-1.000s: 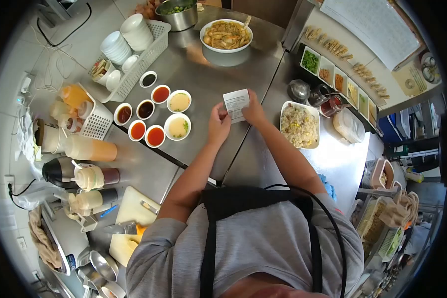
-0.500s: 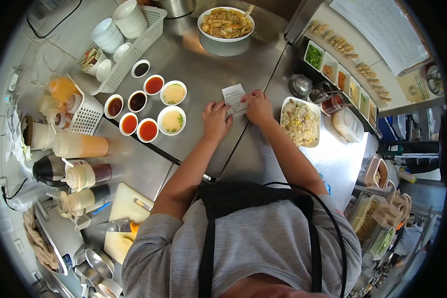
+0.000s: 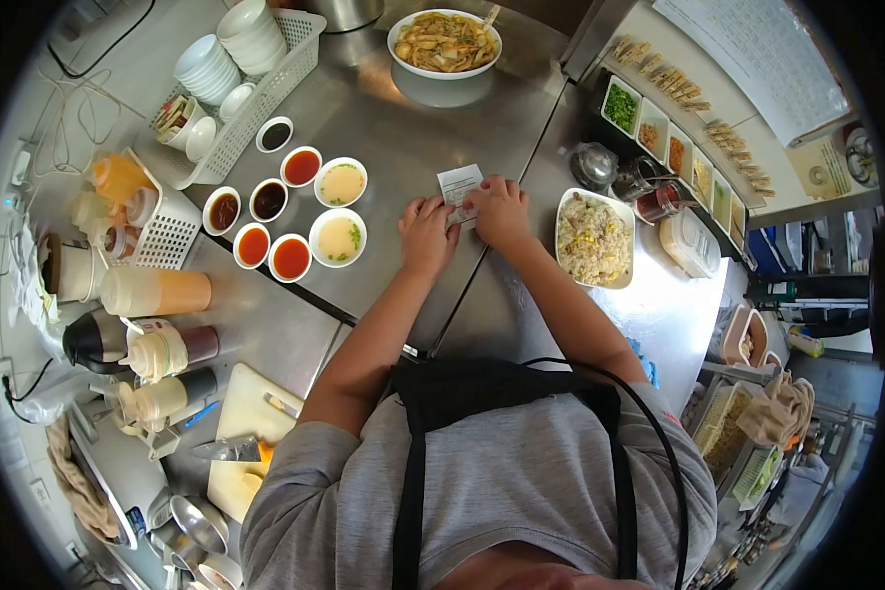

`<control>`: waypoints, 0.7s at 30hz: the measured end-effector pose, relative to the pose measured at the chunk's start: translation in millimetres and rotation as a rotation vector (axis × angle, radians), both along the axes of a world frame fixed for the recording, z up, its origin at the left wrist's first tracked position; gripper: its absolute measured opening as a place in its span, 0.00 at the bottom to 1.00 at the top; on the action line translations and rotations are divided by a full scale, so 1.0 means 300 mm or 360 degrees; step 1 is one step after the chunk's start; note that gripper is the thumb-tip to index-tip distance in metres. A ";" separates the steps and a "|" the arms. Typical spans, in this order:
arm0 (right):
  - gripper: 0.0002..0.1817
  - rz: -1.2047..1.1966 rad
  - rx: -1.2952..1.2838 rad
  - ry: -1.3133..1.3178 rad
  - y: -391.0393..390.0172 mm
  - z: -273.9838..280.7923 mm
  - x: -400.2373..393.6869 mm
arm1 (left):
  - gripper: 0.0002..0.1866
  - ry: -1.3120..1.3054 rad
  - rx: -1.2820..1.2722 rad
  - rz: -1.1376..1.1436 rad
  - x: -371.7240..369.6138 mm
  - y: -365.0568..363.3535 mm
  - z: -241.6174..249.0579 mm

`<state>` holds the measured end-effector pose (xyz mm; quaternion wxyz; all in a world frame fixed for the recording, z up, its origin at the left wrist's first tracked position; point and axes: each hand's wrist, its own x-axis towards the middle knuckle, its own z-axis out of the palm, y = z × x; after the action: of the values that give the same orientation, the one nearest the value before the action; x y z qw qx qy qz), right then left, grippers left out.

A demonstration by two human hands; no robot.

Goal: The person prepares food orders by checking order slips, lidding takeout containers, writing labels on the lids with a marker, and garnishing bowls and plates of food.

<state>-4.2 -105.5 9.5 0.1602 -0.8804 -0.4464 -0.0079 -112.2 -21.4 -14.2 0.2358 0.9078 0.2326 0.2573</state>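
A small printed paper slip (image 3: 458,181) lies at the middle of the steel counter, its lower part covered by my fingers. My left hand (image 3: 427,236) is closed on the slip's lower left edge. From the other side, the bent fingers of my right hand (image 3: 502,214) grip its right edge. Left of my hands stand two bowls of pale soup with green bits, the nearer one (image 3: 338,237) closest to me. A square dish of fried rice (image 3: 595,239) sits to the right of my right hand.
Several small sauce cups (image 3: 291,257) stand at the left. A bowl of noodles (image 3: 445,44) is at the far side. White baskets (image 3: 256,93), squeeze bottles (image 3: 157,292) and a cutting board (image 3: 251,403) line the left. Topping trays (image 3: 651,128) and jars border the right.
My right hand has shifted slightly on the slip, its fingers reaching a little further over the paper. My left hand stays at the left edge.
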 end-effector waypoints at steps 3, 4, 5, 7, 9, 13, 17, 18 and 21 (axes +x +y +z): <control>0.06 0.0056 0.0009 -0.0085 -0.001 -0.003 0.012 | 0.15 -0.0005 0.0001 -0.0005 -0.002 -0.001 0.005; 0.06 0.0079 -0.0026 -0.0170 -0.005 0.001 0.023 | 0.15 -0.0012 0.0005 -0.0006 0.000 0.000 0.006; 0.06 0.0103 -0.0063 -0.0257 -0.014 0.012 0.039 | 0.15 -0.0018 0.0009 -0.0003 0.003 0.000 0.007; 0.06 0.0055 -0.0213 -0.0433 -0.037 0.045 0.082 | 0.16 -0.0022 0.0012 0.0004 0.001 -0.004 0.005; 0.06 -0.0086 -0.0426 -0.0620 -0.056 0.097 0.140 | 0.15 0.0038 -0.0017 -0.0009 -0.006 -0.005 0.004; 0.09 -0.0097 0.0211 -0.0123 -0.078 0.179 0.129 | 0.10 0.0035 0.0089 -0.0034 0.002 -0.008 0.021; 0.16 -0.0028 0.0792 0.0222 -0.063 0.032 0.063 | 0.08 -0.0347 -0.0115 -0.0174 0.077 0.044 -0.106; 0.15 0.0052 0.0849 0.0216 -0.082 -0.009 0.047 | 0.09 -0.0234 -0.0077 -0.0103 0.088 0.110 -0.011; 0.12 0.0032 0.0855 0.0101 -0.133 -0.134 0.018 | 0.12 0.0033 -0.0017 0.0159 0.087 0.325 0.414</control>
<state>1.1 -145.4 -30.9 0.4020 -0.8017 -0.4317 -0.0969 -86.2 76.2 110.1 0.2250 0.8964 0.2815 0.2582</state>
